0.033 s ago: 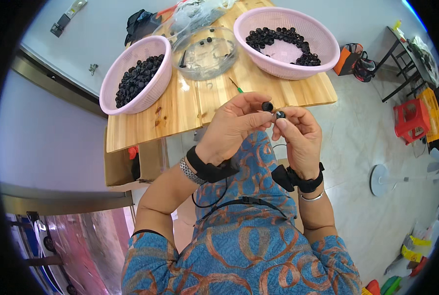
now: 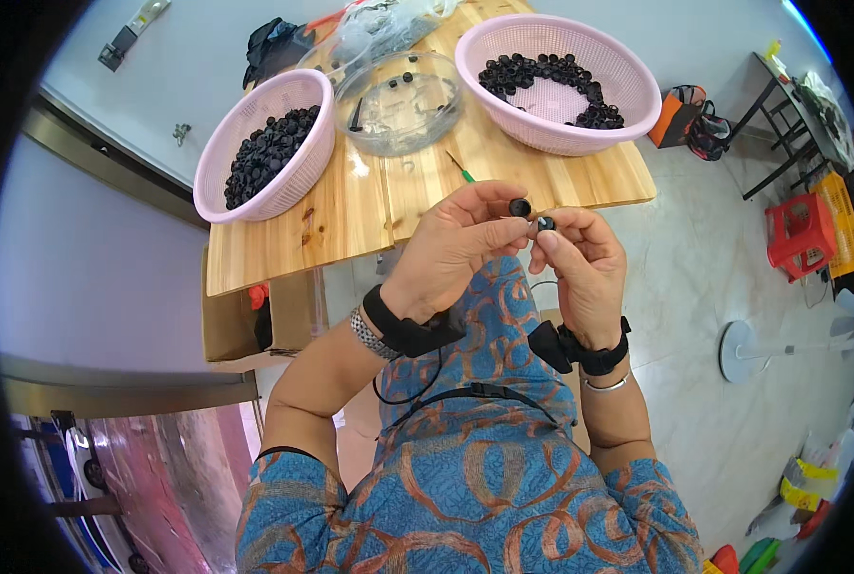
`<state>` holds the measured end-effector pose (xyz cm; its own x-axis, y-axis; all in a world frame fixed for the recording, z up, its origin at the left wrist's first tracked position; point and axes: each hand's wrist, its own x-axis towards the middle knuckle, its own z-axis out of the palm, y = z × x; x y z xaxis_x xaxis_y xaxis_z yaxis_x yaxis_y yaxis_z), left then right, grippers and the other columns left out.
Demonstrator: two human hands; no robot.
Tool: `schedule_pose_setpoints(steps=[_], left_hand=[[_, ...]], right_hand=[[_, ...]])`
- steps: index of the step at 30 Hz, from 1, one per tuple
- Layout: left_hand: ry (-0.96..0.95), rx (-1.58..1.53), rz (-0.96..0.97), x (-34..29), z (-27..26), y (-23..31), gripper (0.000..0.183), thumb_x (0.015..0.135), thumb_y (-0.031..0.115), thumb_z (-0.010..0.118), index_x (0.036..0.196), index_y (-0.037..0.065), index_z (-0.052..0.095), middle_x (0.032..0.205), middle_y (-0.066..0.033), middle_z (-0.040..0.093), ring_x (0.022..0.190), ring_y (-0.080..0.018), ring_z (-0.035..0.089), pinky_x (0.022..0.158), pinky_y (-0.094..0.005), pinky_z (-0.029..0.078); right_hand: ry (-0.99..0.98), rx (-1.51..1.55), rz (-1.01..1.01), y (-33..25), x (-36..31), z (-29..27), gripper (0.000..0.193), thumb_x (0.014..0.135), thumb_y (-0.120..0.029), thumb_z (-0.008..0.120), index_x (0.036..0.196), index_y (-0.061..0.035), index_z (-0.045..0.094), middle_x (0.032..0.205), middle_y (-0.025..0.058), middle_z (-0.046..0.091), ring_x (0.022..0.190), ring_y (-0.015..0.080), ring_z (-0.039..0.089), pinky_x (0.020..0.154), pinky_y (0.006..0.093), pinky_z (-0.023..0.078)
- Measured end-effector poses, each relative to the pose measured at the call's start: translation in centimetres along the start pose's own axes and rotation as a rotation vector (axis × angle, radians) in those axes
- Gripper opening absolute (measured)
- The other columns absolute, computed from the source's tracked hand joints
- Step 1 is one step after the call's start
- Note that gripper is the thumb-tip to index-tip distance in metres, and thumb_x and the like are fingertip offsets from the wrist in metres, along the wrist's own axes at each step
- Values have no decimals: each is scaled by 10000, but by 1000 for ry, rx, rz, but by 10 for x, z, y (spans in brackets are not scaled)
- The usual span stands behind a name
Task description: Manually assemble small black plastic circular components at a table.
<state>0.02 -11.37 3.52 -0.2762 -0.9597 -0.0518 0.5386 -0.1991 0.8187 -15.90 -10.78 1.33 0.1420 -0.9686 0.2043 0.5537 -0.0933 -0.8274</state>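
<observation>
unmoved fingers (image 2: 565, 253); pinched on black pieces (image 2: 520, 208)

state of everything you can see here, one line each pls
left hand, pinching a black cap
right hand, pinching another black piece
left pink basket, well filled with black parts
right pink basket, partly filled
clear round container, holding a few dark bits
green-handled tool, lying on the wooden table
waist buckle, fastened

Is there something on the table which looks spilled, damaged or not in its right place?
Nothing looks clearly spilled or damaged. One mild oddity: the left pink basket seems to reach past the edge of the wooden table, though the fisheye view may exaggerate this.
</observation>
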Motion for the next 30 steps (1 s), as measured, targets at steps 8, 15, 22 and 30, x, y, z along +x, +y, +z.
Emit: schedule_pose_setpoints(steps=[8,15,22,30], left_hand=[[-32,-4,-40,-2,-8,-6,271,861,35,545,1130,9,519,986,-72,603,885,-129,600,782,-228,505],[-4,215,91,-3,-3,-10,272,837,15,573,1106,-2,540,955,-70,614,857,-106,587,752,-220,496],[-4,190,95,-4,-12,-13,270,842,56,580,1101,-6,538,968,-91,610,813,-117,587,714,-229,498],[-67,-125,153,-7,-33,-19,270,873,109,552,1117,-6,533,953,-101,617,770,-136,607,708,-249,505]], right_hand=[[20,-71,-6,2,3,-6,196,813,-10,609,994,33,547,800,72,618,650,101,579,574,219,494],[9,-111,-1,4,1,-8,206,811,-10,615,1001,34,547,803,72,628,651,95,596,574,208,509],[-22,-130,-8,2,1,-6,221,802,-6,627,1007,34,554,817,72,634,659,90,598,585,202,507],[-112,-544,-299,-7,8,10,204,773,23,633,971,26,585,855,77,603,696,109,587,594,220,486]])
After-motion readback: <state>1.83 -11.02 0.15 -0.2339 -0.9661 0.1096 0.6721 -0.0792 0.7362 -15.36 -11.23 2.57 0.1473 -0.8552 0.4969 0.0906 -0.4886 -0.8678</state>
